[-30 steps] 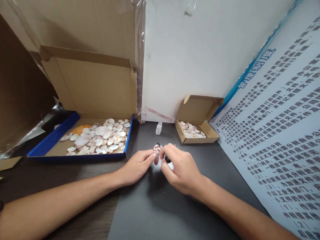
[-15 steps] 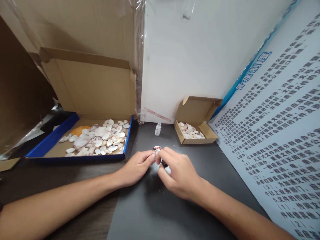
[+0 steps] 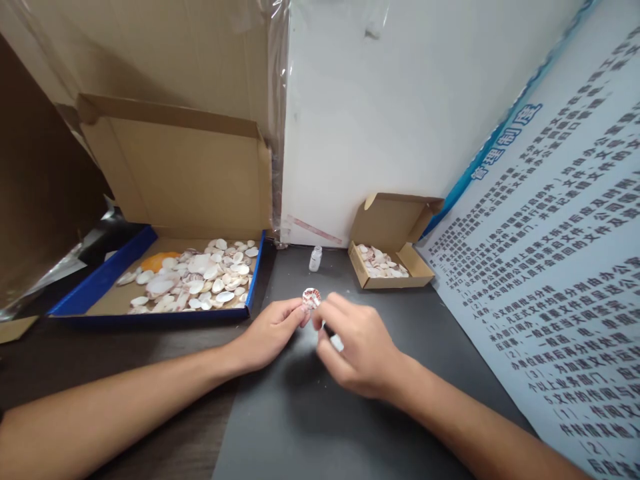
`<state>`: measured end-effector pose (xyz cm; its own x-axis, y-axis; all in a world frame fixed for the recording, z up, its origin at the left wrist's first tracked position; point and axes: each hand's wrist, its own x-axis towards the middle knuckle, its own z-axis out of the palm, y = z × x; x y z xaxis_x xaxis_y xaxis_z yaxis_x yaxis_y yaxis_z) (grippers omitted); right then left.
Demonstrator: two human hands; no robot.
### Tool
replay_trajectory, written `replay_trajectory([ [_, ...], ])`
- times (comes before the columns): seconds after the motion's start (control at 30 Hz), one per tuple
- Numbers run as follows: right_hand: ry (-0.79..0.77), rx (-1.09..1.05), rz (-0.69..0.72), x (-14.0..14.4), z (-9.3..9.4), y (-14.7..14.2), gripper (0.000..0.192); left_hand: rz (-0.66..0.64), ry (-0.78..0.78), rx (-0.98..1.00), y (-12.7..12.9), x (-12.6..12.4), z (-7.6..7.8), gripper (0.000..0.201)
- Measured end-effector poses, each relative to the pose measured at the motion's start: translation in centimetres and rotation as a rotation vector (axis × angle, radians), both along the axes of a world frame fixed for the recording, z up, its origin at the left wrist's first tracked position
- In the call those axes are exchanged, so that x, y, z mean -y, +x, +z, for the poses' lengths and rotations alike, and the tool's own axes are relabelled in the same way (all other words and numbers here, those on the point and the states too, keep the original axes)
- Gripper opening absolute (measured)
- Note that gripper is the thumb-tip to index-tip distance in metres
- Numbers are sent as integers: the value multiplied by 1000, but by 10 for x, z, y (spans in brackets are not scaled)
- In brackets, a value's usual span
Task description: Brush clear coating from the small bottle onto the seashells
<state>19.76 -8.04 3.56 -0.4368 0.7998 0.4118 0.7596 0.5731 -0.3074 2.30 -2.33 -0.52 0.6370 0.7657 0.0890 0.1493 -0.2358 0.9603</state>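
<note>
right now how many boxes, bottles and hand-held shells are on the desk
open cardboard boxes of shells: 2 (large blue-edged box, small box)
small white bottle: 1
shell pinched between left hand and right hand: 1
total: 4

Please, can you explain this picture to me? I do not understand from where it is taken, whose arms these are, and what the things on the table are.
The camera sits on a person's head and looks forward and down, so both bare arms belong to that person. No machine is here.

The left hand holds a small shell with reddish marks between its fingertips, just above the dark table. The right hand meets it from the other side and also holds a thin dark tool, mostly hidden.

On the left lies a big open box with blue sides, full of pale shells. At the back right is a small open cardboard box with more shells. Between them stands a tiny clear bottle. A white board with printed text leans on the right.
</note>
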Motion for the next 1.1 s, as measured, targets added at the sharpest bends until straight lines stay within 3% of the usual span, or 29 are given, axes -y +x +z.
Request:
replay_trajectory([
  [0.07,-20,49,52,-1,-3,0,9,22,-25,34,0,-1,-1,36],
  [0.2,-27,-12,-110,-4,-6,2,10,78,-78,40,-1,-3,-3,37],
  [0.33,-16,42,35,-3,-12,1,10,86,-123,38,-2,-5,-5,37],
  [0.47,2,74,-79,-1,-21,-3,10,108,-165,43,-2,-4,-5,39],
  [0.57,30,117,-27,0,-24,-4,10,120,-200,64,-3,-4,-5,39],
  [0.7,9,107,-138,0,-23,-5,10,124,-223,72,-2,-5,-5,39],
  [0.83,0,147,-56,1,-23,-6,10,134,-234,76,-2,-5,-5,40],
  [0.97,-5,129,-130,1,-20,-6,13,120,-237,77,-2,-5,-5,40],
  [1.1,1,136,-58,1,-18,-5,12,118,-250,95,-1,-4,-6,39],
])
